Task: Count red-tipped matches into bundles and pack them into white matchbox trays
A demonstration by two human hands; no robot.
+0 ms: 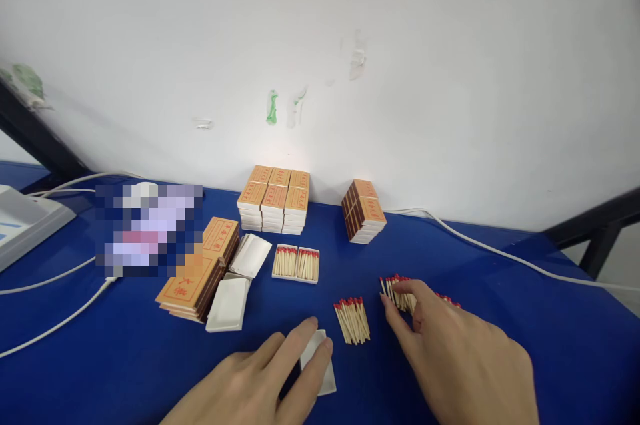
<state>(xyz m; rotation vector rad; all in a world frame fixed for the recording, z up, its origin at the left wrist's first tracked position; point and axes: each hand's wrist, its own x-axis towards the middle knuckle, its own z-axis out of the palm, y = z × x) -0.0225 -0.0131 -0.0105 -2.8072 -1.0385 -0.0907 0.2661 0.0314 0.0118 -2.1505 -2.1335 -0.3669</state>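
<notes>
Near the front edge, my left hand point(270, 371) grips a small white matchbox tray point(326, 375), its fingertips lying over the tray's upper part. What the rest of the tray holds is hidden by the fingers. My right hand point(460, 345) has thumb and forefinger closed around part of a row of red-tipped matches point(395, 285), and more red heads show behind its knuckles. Between the hands lies a loose bunch of matches point(353, 321). Farther back, two filled matchbox trays point(286, 262) stand side by side.
Stacks of orange matchboxes point(275, 195) stand by the wall, with another stack point(365, 211) to their right. Flattened orange sleeves point(193, 275) and white trays point(227, 305) lie left. A blurred-out device point(155, 228) and white cables point(475, 248) are also on the blue table point(125, 358).
</notes>
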